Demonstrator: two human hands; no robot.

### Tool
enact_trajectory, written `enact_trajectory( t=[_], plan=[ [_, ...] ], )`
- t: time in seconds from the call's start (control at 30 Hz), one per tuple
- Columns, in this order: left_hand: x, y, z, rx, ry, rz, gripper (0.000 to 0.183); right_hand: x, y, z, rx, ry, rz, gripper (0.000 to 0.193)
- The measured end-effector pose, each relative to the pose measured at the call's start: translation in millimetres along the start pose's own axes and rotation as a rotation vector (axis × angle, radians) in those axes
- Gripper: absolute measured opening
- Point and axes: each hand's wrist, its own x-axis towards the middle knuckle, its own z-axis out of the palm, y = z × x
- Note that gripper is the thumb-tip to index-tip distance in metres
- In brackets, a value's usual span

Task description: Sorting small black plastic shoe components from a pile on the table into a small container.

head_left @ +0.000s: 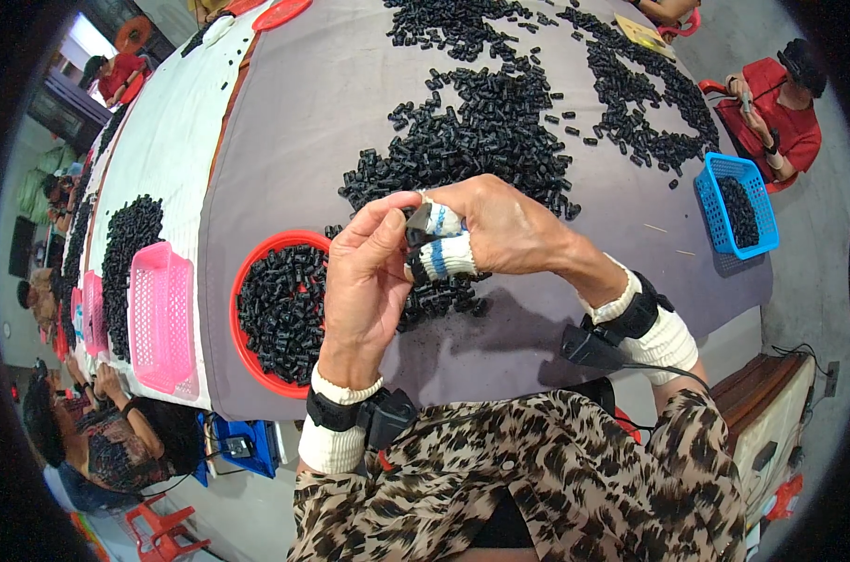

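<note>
My two hands meet over the table, fingertips close together. My left hand (364, 281) pinches a small black piece (417, 225) between thumb and fingers. My right hand (504, 225) curls against the same piece, its fingers wrapped in white cloth covers (448, 255) with blue stripes. The exact shape of the piece is partly hidden by the fingers. Just beyond my hands spreads a large heap of small black cylindrical parts (490, 131). A round red basin (239, 323) full of similar parts stands left of my left hand.
A blue basket (767, 245) with black parts stands at the right table edge. Pink baskets (167, 318) and another black heap (130, 244) lie on the white-covered table at left. Co-workers sit around, one in a red shirt (790, 122) at right. More parts (631, 84) lie farther back.
</note>
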Motion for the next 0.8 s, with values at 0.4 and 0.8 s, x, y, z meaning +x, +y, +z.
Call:
enact_trajectory(
  t=[0.4, 0.8],
  plan=[
    [0.7, -4.5, -5.4, -0.109, -0.032, -0.006, 0.023, 2.3, 6.1, 0.0, 0.018, 0.019, -0.001, 0.036],
    [-0.1, -5.4, -5.0, -0.067, -0.031, 0.001, 0.022, 1.5, 4.7, -0.5, 0.007, -0.02, 0.017, 0.032]
  ],
)
